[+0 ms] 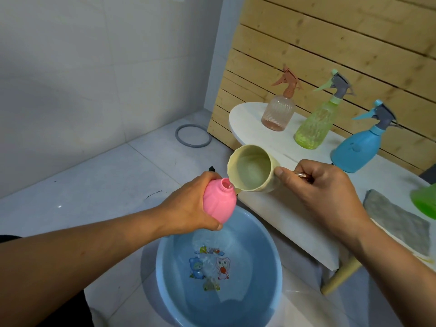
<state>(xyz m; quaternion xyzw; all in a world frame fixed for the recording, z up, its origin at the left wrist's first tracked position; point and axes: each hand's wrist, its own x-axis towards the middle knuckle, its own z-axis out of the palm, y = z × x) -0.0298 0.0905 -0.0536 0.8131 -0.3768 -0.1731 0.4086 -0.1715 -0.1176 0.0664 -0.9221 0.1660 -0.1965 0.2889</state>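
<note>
A slatted wood panel (330, 43) backs a white table (295, 215) in a tiled corner, where a person leans over a blue basin (162, 263) on the floor. The basin holds shallow water over cartoon pictures on its bottom. On the table lie a grey cloth (401, 223) and, in a row toward the panel, three spray bottles: a blue one (356, 149), a green one (315, 126) and a clear pink one (278, 114). Above the basin's far rim, just off the table's edge, the right hand (325, 187) grasps a cream cup (250, 171) by its handle, thumb pressed against the cup's wall. The cup is tipped toward the left, with water inside. Its lip meets the open neck of a pink bottle (218, 199), uncapped and tilted. The left hand (188, 208) is wrapped firmly round the bottle's body. A grey ring (193, 135) lies on the floor tiles by the wall.
</note>
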